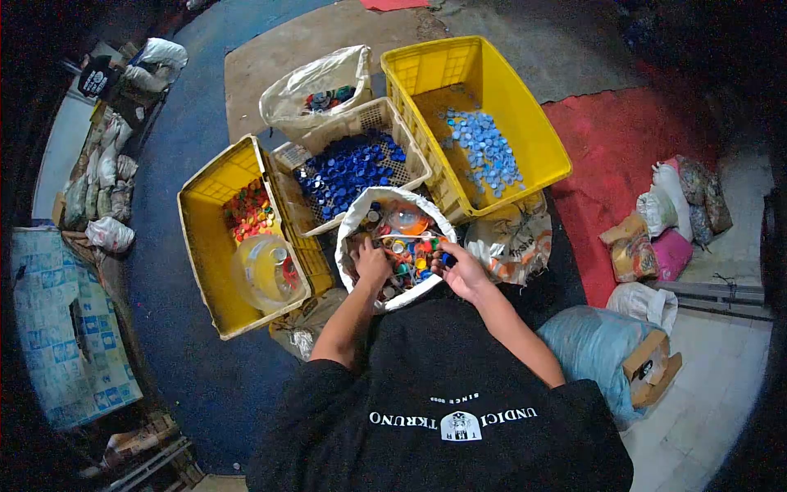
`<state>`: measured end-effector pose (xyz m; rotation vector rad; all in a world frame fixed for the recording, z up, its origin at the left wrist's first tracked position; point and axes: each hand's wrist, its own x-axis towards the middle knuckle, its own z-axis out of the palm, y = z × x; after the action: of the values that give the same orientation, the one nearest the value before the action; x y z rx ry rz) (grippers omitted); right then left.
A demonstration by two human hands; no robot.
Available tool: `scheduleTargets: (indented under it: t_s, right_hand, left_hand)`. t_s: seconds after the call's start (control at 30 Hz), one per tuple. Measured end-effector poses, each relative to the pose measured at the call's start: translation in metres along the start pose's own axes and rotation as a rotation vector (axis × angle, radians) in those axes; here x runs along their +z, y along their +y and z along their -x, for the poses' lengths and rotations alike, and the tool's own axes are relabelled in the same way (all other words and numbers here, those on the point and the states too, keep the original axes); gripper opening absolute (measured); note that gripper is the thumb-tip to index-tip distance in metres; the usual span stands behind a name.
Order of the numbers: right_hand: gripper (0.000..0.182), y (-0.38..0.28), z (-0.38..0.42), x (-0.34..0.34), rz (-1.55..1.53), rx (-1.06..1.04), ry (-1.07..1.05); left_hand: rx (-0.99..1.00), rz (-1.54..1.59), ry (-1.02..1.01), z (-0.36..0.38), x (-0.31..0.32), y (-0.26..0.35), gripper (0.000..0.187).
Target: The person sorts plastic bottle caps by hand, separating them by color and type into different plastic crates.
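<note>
Lone head cam looked fwd & down, wide-angle, from just above shirt [443,369], w/ L hand [375,264] & R hand [466,273] mid-frame, bins [520,111] beyond.

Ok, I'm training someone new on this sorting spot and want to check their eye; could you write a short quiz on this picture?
1. What colour are the caps in the pale crate?
2. True or false: the light blue caps lie in a yellow crate.
3. The left hand reaches into: A) the pale crate; B) the open white sack; C) a yellow crate.

Key: 1. Dark blue. 2. True. 3. B.
</note>
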<state>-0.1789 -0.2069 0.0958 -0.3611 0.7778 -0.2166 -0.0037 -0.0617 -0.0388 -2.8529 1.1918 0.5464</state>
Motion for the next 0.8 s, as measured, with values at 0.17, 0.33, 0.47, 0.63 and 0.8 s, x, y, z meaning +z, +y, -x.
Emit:
scheduleTargets:
  t_s: [0.17,0.33,0.47,0.63,0.8]
  right_hand:
    - [0.015,-0.004,0.005,0.003,0.025,-0.012,0.024]
    - [0.013,-0.004,0.001,0.002,0.036,-0.033,-0.018]
    - [0.014,0.001,-0.002,0.004,0.07,-0.008,-0.03]
    - [0.019,0.01,-0.011,0.011,0.094,0.116,-0.087]
    - [0.028,0.014,-0.029,0.036,0.178,0.185,-0.146]
  left_hand:
    - [-0.089,0.051,-0.213,-0.015,0.012,-0.008,0.042]
    - [-0.114,0.076,-0.176,-0.011,-0.014,0.003,0.042]
    - [0.054,0.196,-0.026,0.031,-0.099,0.014,0.034]
    - [0.005,0.904,-0.073,0.045,-0.083,0.005,0.037]
    - [-0.101,1.36,-0.195,0.056,-0.079,-0.006,0.025]
